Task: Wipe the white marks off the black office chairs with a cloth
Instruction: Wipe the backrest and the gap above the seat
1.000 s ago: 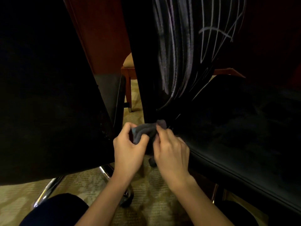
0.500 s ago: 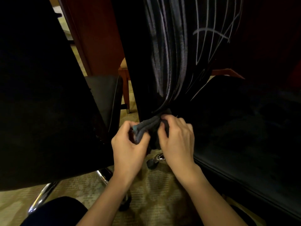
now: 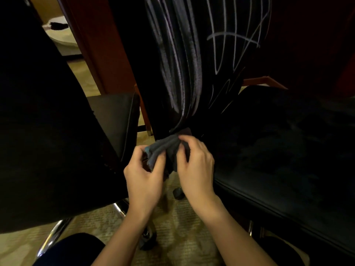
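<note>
While both hands work at centre frame, the left hand (image 3: 143, 175) and the right hand (image 3: 196, 166) each pinch the bunched grey cloth (image 3: 163, 148) between thumb and fingers, just below the chair back (image 3: 134, 54). White marks (image 3: 184, 60) streak that back at upper centre. Its black seat (image 3: 288, 150) fills the right, another black chair (image 3: 48, 131) the left, over patterned carpet (image 3: 182, 237).

A single head-worn view looks forward and steeply down from close range. The chair back (image 3: 184, 60) with white marks rises straight ahead of the lens, its seat (image 3: 288, 150) spreads to the right, and the carpet (image 3: 184, 223) lies directly below.
</note>
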The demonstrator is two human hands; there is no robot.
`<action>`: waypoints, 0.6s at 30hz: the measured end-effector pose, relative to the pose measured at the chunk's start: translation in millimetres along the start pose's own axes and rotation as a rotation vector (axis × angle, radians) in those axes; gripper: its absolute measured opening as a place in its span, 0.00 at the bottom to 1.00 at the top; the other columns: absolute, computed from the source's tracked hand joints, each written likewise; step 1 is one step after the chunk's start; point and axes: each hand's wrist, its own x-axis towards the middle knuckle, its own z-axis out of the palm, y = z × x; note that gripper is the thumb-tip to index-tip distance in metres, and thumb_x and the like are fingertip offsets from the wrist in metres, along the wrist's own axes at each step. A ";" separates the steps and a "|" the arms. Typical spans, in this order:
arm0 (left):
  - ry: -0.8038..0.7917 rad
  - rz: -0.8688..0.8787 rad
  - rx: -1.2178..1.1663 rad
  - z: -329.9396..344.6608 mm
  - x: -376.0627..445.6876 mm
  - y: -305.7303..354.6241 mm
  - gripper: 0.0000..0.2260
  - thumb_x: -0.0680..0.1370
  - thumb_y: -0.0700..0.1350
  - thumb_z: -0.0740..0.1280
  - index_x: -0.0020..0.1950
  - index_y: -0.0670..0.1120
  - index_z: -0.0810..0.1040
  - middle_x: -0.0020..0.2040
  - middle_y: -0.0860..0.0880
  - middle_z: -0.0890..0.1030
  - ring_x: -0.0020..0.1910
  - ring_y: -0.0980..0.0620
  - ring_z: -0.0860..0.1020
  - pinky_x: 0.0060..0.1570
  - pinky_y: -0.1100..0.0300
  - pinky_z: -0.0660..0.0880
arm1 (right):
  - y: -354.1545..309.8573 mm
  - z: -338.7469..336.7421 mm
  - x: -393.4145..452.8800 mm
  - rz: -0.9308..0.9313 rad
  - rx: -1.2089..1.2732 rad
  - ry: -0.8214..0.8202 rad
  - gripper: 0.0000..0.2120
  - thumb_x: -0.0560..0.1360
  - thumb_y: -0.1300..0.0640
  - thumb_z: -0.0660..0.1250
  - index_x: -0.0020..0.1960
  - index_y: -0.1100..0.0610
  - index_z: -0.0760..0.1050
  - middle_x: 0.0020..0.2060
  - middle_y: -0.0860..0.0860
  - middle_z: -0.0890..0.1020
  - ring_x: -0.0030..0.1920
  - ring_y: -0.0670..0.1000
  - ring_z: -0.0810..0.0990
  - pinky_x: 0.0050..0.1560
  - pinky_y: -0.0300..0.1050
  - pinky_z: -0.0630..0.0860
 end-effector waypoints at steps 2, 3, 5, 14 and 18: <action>-0.023 0.012 0.087 -0.6 0.0 -3.7 0.04 0.77 0.40 0.71 0.46 0.46 0.77 0.38 0.55 0.80 0.36 0.58 0.78 0.35 0.69 0.71 | 3.7 1.4 -7.0 0.002 -0.130 -0.093 0.10 0.76 0.60 0.68 0.57 0.57 0.80 0.48 0.52 0.84 0.50 0.54 0.82 0.48 0.51 0.79; -0.027 0.021 0.141 -0.8 1.0 -5.4 0.04 0.76 0.40 0.71 0.46 0.46 0.77 0.38 0.55 0.80 0.37 0.58 0.79 0.35 0.69 0.71 | 5.7 0.8 -6.9 -0.023 -0.221 -0.142 0.10 0.75 0.60 0.70 0.56 0.57 0.81 0.46 0.53 0.84 0.48 0.55 0.82 0.47 0.51 0.79; -0.043 0.016 0.240 -1.9 0.9 -12.0 0.06 0.74 0.40 0.72 0.45 0.48 0.76 0.41 0.56 0.80 0.39 0.60 0.79 0.37 0.67 0.72 | 7.9 -1.9 -2.2 -0.065 -0.374 -0.249 0.11 0.73 0.59 0.70 0.55 0.57 0.81 0.44 0.53 0.84 0.47 0.57 0.82 0.47 0.52 0.77; 0.091 0.007 0.048 0.7 -3.8 -4.1 0.08 0.79 0.37 0.68 0.57 0.46 0.78 0.52 0.54 0.81 0.52 0.61 0.80 0.50 0.65 0.76 | -2.0 -19.9 -7.0 -0.262 -0.094 -0.071 0.11 0.80 0.60 0.63 0.58 0.61 0.81 0.45 0.52 0.83 0.46 0.52 0.80 0.44 0.45 0.78; 0.125 0.057 -0.054 4.7 14.1 15.8 0.03 0.81 0.38 0.65 0.52 0.45 0.74 0.41 0.61 0.78 0.39 0.62 0.77 0.38 0.72 0.71 | -18.9 -8.8 12.7 -0.329 -0.082 0.035 0.12 0.80 0.61 0.63 0.60 0.63 0.80 0.46 0.55 0.83 0.47 0.53 0.81 0.45 0.46 0.79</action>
